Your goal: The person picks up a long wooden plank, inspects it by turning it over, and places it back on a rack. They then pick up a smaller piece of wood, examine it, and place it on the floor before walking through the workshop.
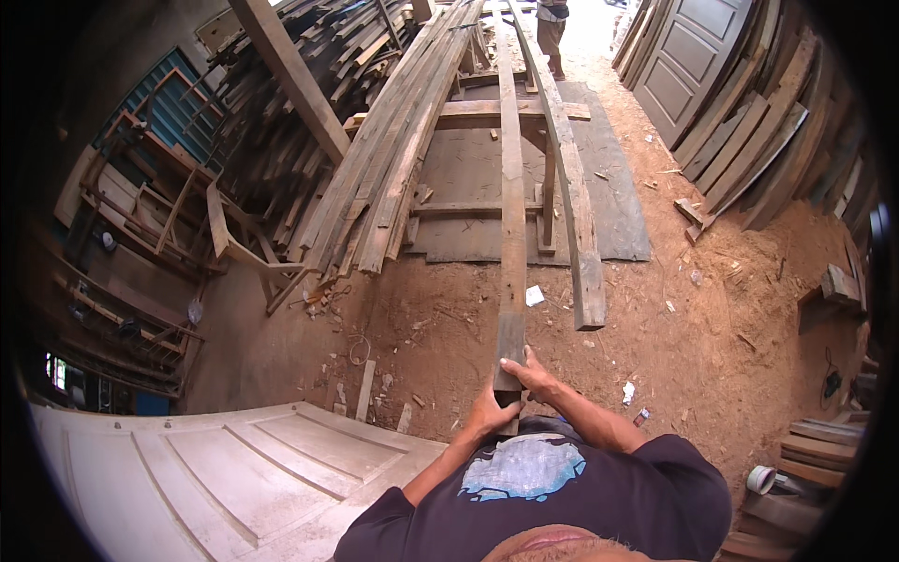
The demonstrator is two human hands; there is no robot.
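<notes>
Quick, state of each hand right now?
Left hand: closed, holding the near end of the long plank.
Right hand: closed on the plank slightly farther along, thumb on top.

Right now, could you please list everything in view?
Plank: one, brown, in both hands
Beam: one, grey, right of plank
Boards: several, brown, left of plank
Trestle: at least one, brown, under beam
Mat: at least one, grey, on floor
Post: one, brown, upper left
Woodpile: one, brown, upper left
Near door: one, white, lower left
Far door: one, grey, upper right
Slabs: many, brown, right
Sawdust: one heap, tan, right
Ring: one, white, lower right
Litter: several, white, floor
Person: one, brown clothing, top
Left hand: one, bare, on plank
Right hand: one, bare, on plank
Shirt: one, black, bottom
</notes>
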